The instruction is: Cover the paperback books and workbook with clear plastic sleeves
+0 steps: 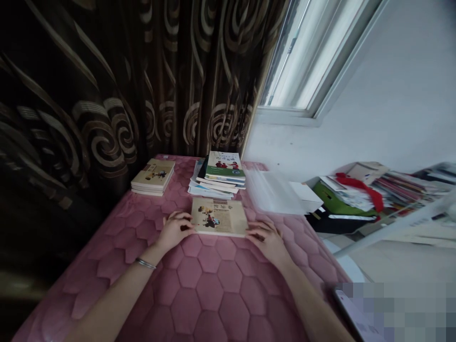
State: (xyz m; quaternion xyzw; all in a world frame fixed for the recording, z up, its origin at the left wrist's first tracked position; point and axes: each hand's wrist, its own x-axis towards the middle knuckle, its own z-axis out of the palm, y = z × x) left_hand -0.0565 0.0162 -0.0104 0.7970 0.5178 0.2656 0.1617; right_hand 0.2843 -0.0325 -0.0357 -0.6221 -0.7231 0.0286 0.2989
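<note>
A beige book point(233, 219) with small painted figures on its cover lies flat on the pink quilted surface, turned sideways to me. My left hand point(178, 227), with a silver bangle at the wrist, grips its left edge between thumb and fingers. At the opposite edge my right hand point(265, 236) holds it the same way. Beyond to the left sits a stack of similar beige books point(154, 176). Behind the held book is a pile of books and papers point(225, 175), topped by a white and green book.
A translucent plastic box or sheet point(276, 190), blurred, stands right of the pile, beside a white box point(305, 195). Further right are a green bin point(329, 202), a red cloth point(363, 190) and heaped books. A patterned curtain point(171, 71) hangs behind; a window point(299, 57) is at upper right.
</note>
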